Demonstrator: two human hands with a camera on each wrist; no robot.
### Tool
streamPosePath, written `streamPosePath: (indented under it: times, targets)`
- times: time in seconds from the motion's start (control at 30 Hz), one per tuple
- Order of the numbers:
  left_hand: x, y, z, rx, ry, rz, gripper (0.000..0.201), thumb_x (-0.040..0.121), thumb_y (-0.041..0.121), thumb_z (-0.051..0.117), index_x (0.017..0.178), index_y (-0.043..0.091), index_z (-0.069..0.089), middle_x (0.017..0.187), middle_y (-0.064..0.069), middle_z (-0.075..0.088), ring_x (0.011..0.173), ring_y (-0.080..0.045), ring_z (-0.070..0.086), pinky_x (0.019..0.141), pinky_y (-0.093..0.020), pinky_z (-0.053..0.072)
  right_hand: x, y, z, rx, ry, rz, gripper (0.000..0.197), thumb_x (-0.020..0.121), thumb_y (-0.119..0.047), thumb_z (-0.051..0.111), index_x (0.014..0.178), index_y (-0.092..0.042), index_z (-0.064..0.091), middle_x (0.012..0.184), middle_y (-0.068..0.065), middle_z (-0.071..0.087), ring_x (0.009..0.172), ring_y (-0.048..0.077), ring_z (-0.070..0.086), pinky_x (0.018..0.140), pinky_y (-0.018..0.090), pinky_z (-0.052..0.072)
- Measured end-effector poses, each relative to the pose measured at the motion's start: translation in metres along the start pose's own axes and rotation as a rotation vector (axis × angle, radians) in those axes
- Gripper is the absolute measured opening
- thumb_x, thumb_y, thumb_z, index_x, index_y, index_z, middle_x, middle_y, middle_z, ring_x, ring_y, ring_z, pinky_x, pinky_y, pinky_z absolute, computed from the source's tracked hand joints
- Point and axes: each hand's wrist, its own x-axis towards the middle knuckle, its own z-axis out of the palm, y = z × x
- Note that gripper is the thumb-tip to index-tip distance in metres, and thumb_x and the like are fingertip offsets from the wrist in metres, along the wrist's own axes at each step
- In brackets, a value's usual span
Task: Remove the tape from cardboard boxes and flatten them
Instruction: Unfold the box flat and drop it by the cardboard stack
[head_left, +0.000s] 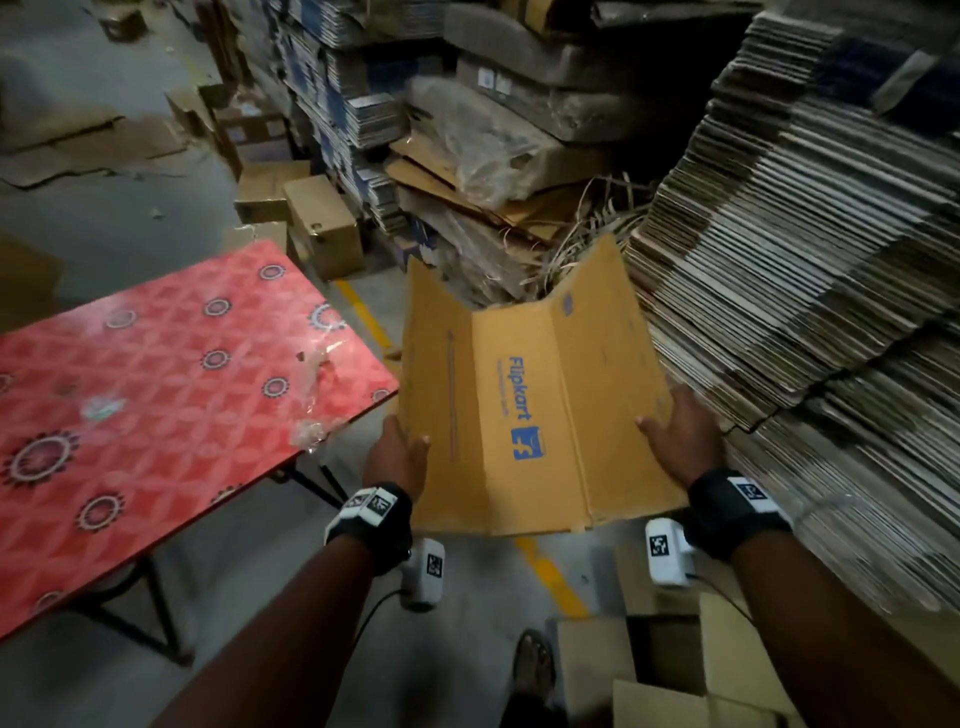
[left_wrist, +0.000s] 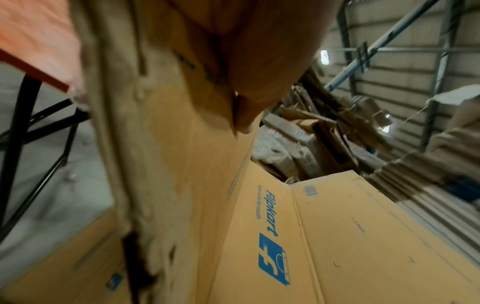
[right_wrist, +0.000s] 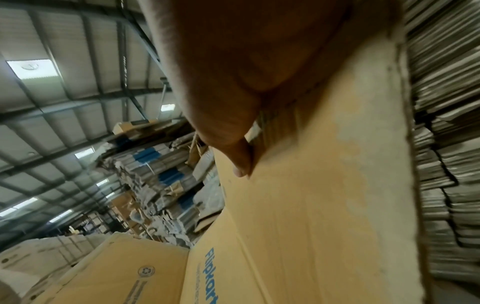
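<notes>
**Flattened box held at both side edges, above the floor**

Pose: both forearms reach forward and slightly apart, wrists level, each with a black strap and a white camera unit. The left hand (head_left: 397, 457) sits at the left edge of the cardboard box (head_left: 524, 400); the right hand (head_left: 685, 441) sits at its right edge, close to the tall stack of flat cardboard (head_left: 810, 249) on the right.

Hands: the left hand grasps the box edge, thumb lying on the printed face, the other fingers hidden behind the panel. The left wrist view shows the thumb (left_wrist: 244, 115) pressed flat on the board. The right hand grasps the opposite edge the same way; its thumb (right_wrist: 241, 162) lies on top, other fingers under the board and out of sight.

Box: opened out into creased panels, not fully flat — the left and right panels angle upward, forming a shallow trough. Blue "Flipkart" print and logo face up on the middle panel. It hangs in the air, just right of the red patterned table (head_left: 156, 395), over grey floor with a yellow line (head_left: 550, 577).

Table: crumpled clear tape (head_left: 317, 358) lies near its right edge.
</notes>
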Motion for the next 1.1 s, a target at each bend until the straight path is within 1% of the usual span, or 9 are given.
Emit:
streamPosePath:
  times: [0.1,0.27,0.47,0.57,0.73,0.87,0.97,1.0,1.1]
  targets:
    - [-0.002,0.000,0.043,0.048,-0.040,-0.080,0.044,0.094,0.027,0.057,0.132,0.009,0.043,0.124,-0.016,0.060,0.108,-0.035,0.060,0.087,-0.038,0.048,0.023,0.040,0.010,-0.054,-0.092,0.027,0.043,0.084,-0.024,0.072,0.118,-0.010,0.051,0.113,0.016,0.063,0.099,0.034,0.062,0.084,0.042,0.051]
    - [0.005,0.009,0.075,0.099,-0.080,-0.223,0.032,0.095,0.030,0.057,0.115,0.008,0.047,0.119,-0.019,0.060,0.105,-0.036,0.060,0.083,-0.039,0.048,0.055,0.067,0.022,-0.094,-0.225,0.053,0.040,0.087,-0.024,0.069,0.118,-0.008,0.049,0.112,0.017,0.064,0.099,0.036,0.062,0.083,0.041,0.050]
    - [0.047,0.032,0.074,0.119,-0.020,-0.193,0.033,0.095,0.031,0.054,0.120,0.009,0.047,0.120,-0.018,0.062,0.106,-0.037,0.060,0.086,-0.041,0.048,0.107,0.049,0.032,-0.081,-0.242,0.014,0.037,0.086,-0.024,0.070,0.111,-0.007,0.049,0.106,0.018,0.065,0.093,0.037,0.063,0.078,0.041,0.052]
    - [0.071,0.045,0.069,0.099,0.047,-0.175,0.029,0.096,0.030,0.052,0.115,0.009,0.048,0.117,-0.018,0.063,0.104,-0.038,0.061,0.082,-0.040,0.047,0.134,0.026,0.037,-0.069,-0.205,-0.024,0.039,0.086,-0.023,0.070,0.113,-0.005,0.047,0.108,0.020,0.065,0.095,0.039,0.062,0.079,0.043,0.052]
    - [0.101,0.056,0.071,0.041,0.172,-0.138,0.024,0.096,0.028,0.051,0.112,0.010,0.046,0.111,-0.017,0.064,0.099,-0.037,0.061,0.074,-0.037,0.043,0.174,0.002,0.057,0.024,-0.144,-0.054,0.036,0.087,-0.022,0.070,0.114,-0.009,0.049,0.110,0.017,0.065,0.097,0.035,0.063,0.078,0.036,0.047]
    - [0.123,0.021,0.100,-0.022,0.140,-0.224,0.020,0.096,0.031,0.049,0.110,0.017,0.044,0.110,-0.014,0.063,0.097,-0.037,0.062,0.079,-0.042,0.049,0.190,0.023,0.107,0.045,-0.184,0.025,0.042,0.089,-0.022,0.067,0.123,-0.007,0.047,0.116,0.020,0.064,0.101,0.038,0.062,0.080,0.036,0.047]
    - [0.144,-0.028,0.141,0.026,0.064,-0.333,0.021,0.096,0.029,0.049,0.113,0.017,0.044,0.110,-0.014,0.064,0.097,-0.037,0.063,0.076,-0.039,0.047,0.198,0.062,0.171,-0.006,-0.259,0.103,0.050,0.087,-0.042,0.063,0.122,-0.012,0.044,0.119,0.019,0.061,0.104,0.039,0.061,0.087,0.042,0.050]
    - [0.154,-0.047,0.156,0.028,0.042,-0.374,0.020,0.096,0.026,0.049,0.114,0.017,0.044,0.111,-0.015,0.064,0.097,-0.036,0.062,0.075,-0.037,0.045,0.201,0.077,0.197,-0.015,-0.289,0.131,0.051,0.087,-0.044,0.063,0.122,-0.011,0.045,0.119,0.020,0.061,0.105,0.039,0.060,0.088,0.043,0.050]
    - [0.190,-0.131,0.210,0.096,-0.018,-0.520,0.027,0.099,0.022,0.043,0.124,0.012,0.045,0.117,-0.021,0.060,0.102,-0.039,0.059,0.079,-0.037,0.043,0.212,0.128,0.293,0.037,-0.417,0.227,0.051,0.087,-0.027,0.071,0.125,-0.005,0.047,0.123,0.021,0.060,0.109,0.040,0.059,0.089,0.043,0.047]
